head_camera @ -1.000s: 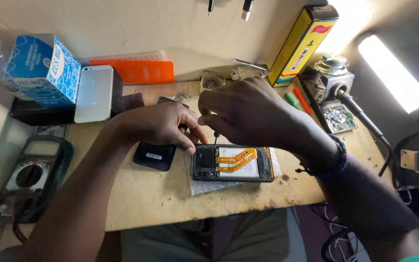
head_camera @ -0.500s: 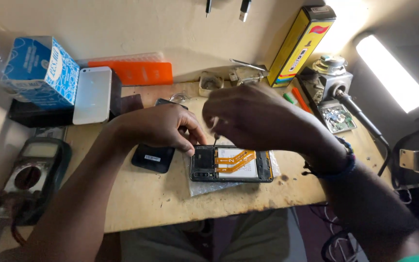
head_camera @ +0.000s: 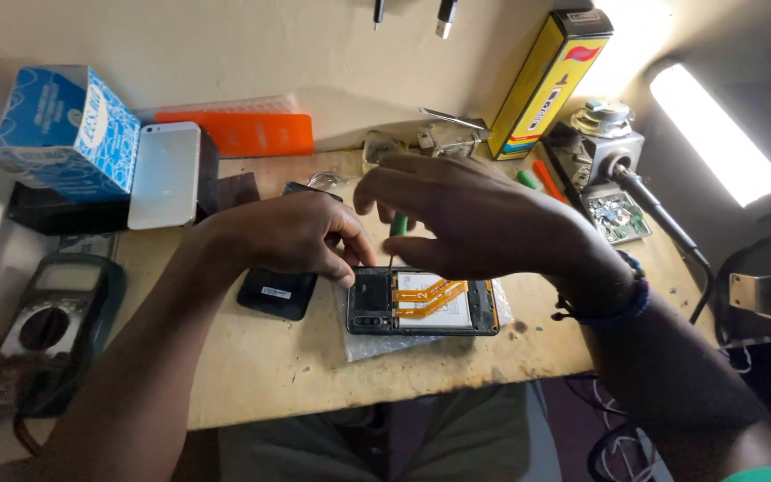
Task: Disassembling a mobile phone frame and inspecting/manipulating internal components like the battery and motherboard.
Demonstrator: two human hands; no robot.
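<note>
Head view. A worn wooden tabletop (head_camera: 252, 375) carries an opened smartphone (head_camera: 422, 302) lying flat near the front edge, right of centre, on a clear plastic sheet (head_camera: 363, 344). Its back cover is off: the battery and two crossing orange flex cables (head_camera: 430, 297) are exposed, as is the dark upper section at its left end. The left hand (head_camera: 289, 236) rests palm down beside that end, fingers curled, fingertips pressing the phone's upper left corner to steady it; it grips nothing. The right hand (head_camera: 479, 219) hovers over the phone with thumb and fingers pinched on a green-handled screwdriver (head_camera: 397, 228), whose thin shaft points down to the phone's upper edge by the flex cables. A detached black cover (head_camera: 277, 293) lies just left of the phone, under the left wrist.

Judged from this layout, opening is done and work on the internals is in progress; the flex cables and the battery are in place, so any removal is still ahead.

Toward the back edge stand a blue carton (head_camera: 69, 129), a white phone (head_camera: 164, 175) face down, an orange case (head_camera: 243, 132) and a yellow box (head_camera: 546, 80). A multimeter (head_camera: 42, 326) sits at the left edge; a soldering station (head_camera: 607, 143) at the right corner.
</note>
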